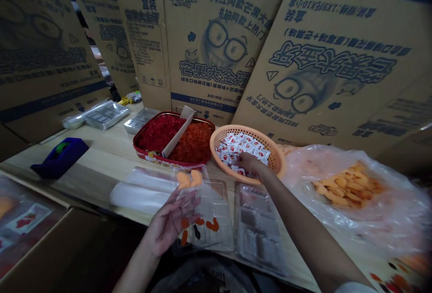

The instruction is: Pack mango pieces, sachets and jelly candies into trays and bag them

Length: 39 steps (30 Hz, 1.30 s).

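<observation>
My left hand (175, 221) is palm up with its fingers spread, at the left side of a clear plastic tray (221, 203). Two pale orange crescent pieces (189, 179) rest in clear plastic just beyond its fingertips. Several flat orange shapes (212, 224) and a dark one show by its fingers, in or beneath the tray. My right hand (249, 162) reaches into a peach-coloured plastic basket (278, 160) of small white sachets with red prints (258, 151). Its fingers are bent together on the sachets; the fingertips are partly hidden.
Behind stands a red tin (138, 149) of red and orange bits, split by a cardboard strip. Clear moulded trays (258, 225) lie right of centre. At right is a plastic bag (303, 167) with orange pieces (351, 185). A blue tape dispenser (60, 158) sits left; cartons (209, 36) wall the back.
</observation>
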Motion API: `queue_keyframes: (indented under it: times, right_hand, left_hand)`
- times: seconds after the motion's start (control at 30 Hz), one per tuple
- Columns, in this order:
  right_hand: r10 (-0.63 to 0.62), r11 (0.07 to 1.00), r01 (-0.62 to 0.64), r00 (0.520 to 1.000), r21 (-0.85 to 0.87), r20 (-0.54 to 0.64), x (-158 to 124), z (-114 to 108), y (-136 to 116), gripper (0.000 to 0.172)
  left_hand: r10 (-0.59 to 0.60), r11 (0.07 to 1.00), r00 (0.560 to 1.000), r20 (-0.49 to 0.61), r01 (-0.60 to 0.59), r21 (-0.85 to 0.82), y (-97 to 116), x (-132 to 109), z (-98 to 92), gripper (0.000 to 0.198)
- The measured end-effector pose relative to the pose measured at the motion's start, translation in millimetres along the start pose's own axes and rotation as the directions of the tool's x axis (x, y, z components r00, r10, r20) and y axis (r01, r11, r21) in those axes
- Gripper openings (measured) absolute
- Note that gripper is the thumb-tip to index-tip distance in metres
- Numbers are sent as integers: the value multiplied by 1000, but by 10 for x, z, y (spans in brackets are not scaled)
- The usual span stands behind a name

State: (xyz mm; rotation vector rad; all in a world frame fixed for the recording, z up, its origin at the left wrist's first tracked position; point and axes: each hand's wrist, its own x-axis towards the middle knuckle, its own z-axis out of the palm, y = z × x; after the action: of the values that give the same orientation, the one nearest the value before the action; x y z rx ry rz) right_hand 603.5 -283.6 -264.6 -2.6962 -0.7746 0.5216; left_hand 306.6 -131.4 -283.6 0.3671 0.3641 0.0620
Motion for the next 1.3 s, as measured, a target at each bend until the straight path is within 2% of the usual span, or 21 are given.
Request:
queue_keyframes:
  times: [0.13,0.2,0.27,0.37,0.47,0.57,0.63,0.7,0.8,0.87,0.97,1.03,1.1,1.17,1.23,1.3]
  right_hand:
    - [-22,994,6,990,107,140,-101,-48,38,15]
    - [-41,987,18,989,159,142,-121,-45,28,10]
    - [-47,978,29,996,207,82,-116,-40,16,5]
    - [-14,960,35,997,277,-76,-98,-73,12,9]
    - [36,937,52,969,345,-246,-169,-146,-41,14]
    - [2,875,158,944,457,-330,-410,-126,-270,19]
    - [-113,780,275,945,561,-307,-642,-3,-526,17]
    - [-263,726,350,937,592,-232,-875,184,-807,11]
    - [-432,702,467,879,538,-200,-1106,448,-1127,6]
    - [-483,687,511,852,516,-201,-1146,527,-1202,6]
    - [-440,693,538,843,480,-311,-1077,505,-1100,12]
    - [-371,770,508,848,386,-378,-991,484,-945,17]
    - [-344,875,426,881,230,-326,-904,528,-784,17]
    - [-355,925,374,913,70,-201,-832,648,-658,15]
    - [-363,932,363,927,-17,-93,-784,799,-587,34]
    - [-350,936,349,936,-38,-44,-768,911,-572,49]
  left_hand:
    - [-5,1000,1000,6,5,23,-44,22,18,32]
    - [-8,999,1000,16,8,32,-61,24,18,32]
    - [-10,999,1000,25,9,41,-74,24,15,31]
    - [-7,999,1000,21,6,50,-87,30,6,32]
    - [2,999,1000,31,-4,42,-102,58,-8,33]
    - [8,999,999,33,-9,32,-125,101,-1,29]
    - [-5,999,1000,27,4,38,-144,125,29,24]
    - [-21,999,999,30,19,51,-163,142,75,25]
    - [-48,997,998,35,46,65,-186,149,143,34]
    - [-52,997,998,25,51,58,-189,141,161,39]
    - [-12,999,1000,-18,13,45,-162,113,124,38]
    - [14,999,999,-50,-12,43,-119,81,63,35]
    - [31,999,997,-67,-28,47,-62,35,-11,32]
    - [63,997,995,-79,-59,52,0,-21,-84,30]
    - [91,995,991,-98,-86,57,57,-80,-143,30]
    - [110,993,986,-122,-103,64,101,-133,-186,30]
